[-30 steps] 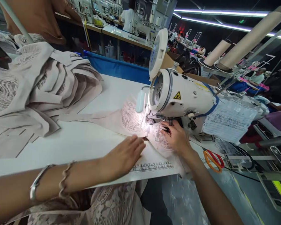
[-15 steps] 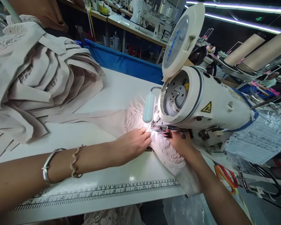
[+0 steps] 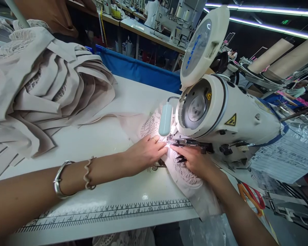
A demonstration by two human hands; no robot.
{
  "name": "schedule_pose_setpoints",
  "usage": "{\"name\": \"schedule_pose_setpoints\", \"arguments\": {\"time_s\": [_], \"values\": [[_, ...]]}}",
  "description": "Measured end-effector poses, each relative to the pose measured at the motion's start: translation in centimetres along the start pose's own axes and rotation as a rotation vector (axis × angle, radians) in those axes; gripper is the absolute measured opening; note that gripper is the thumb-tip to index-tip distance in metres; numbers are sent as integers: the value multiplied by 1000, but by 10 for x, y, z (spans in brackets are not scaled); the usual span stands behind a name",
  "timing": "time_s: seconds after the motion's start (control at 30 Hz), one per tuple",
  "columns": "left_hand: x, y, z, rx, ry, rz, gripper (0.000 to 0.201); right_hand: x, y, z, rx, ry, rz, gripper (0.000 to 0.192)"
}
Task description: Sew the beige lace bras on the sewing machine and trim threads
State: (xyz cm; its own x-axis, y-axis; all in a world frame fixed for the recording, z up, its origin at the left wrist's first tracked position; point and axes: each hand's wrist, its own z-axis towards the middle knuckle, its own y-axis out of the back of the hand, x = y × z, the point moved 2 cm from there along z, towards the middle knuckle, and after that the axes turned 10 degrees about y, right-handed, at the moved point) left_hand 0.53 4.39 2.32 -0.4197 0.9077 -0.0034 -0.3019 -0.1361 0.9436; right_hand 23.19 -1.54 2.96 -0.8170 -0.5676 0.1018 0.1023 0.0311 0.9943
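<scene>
A pale pink lace fabric piece (image 3: 187, 177) lies under the needle area of a white sewing machine (image 3: 236, 116) and hangs over the table's front edge. My left hand (image 3: 146, 152) lies on the lace just left of the presser foot, fingertips pressing it down. My right hand (image 3: 195, 160) rests on the lace right of the foot, with its fingers reaching to meet the left fingertips. A small black snipping tool (image 3: 181, 158) is tucked in the right hand. A small lamp (image 3: 165, 119) lights the spot.
A big heap of beige fabric pieces (image 3: 41, 85) fills the left of the white table (image 3: 105, 136). A printed ruler (image 3: 105, 213) runs along the front edge. Orange-handled scissors (image 3: 251, 198) and a paper sheet (image 3: 284, 153) lie right of the machine. Other sewing stations stand behind.
My left hand slid forward from the table front onto the lace at the needle. My right hand shifted slightly left so the fingertips meet. The view moved closer to the machine.
</scene>
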Motion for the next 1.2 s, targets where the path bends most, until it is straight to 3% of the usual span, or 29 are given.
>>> {"name": "schedule_pose_setpoints", "arguments": {"time_s": [0.3, 0.57, 0.67, 0.77, 0.83, 0.9, 0.97, 1.03, 1.2], "values": [[22, -4, 6, -6, -2, -206, 36, 11, 5, 2, 18, -86, 14, 76], [33, -10, 10, -34, 33, -220, 31, 21, 16, 11, 113, -216, 58, 47], [24, -5, 10, -73, 32, -103, 36, 21, 15, 15, 86, -252, 100, 30], [-1, 3, 8, -62, 107, 8, 33, 17, 9, 19, 40, -389, 149, 4], [-20, 6, 6, 13, 181, 18, 24, 12, 4, 19, 11, -507, 168, 14], [-35, 6, 3, 91, 225, 35, 33, 7, -2, 17, -55, -542, 172, 13], [-43, 4, 0, 102, 223, 102, 43, 3, -8, 13, -129, -491, 174, 6], [-45, 1, -2, 73, 182, 175, 37, 1, -11, 8, -161, -419, 172, 7], [-38, -7, -5, 88, 59, 242, 36, 9, -9, 0, -206, -176, 50, 48]]}}
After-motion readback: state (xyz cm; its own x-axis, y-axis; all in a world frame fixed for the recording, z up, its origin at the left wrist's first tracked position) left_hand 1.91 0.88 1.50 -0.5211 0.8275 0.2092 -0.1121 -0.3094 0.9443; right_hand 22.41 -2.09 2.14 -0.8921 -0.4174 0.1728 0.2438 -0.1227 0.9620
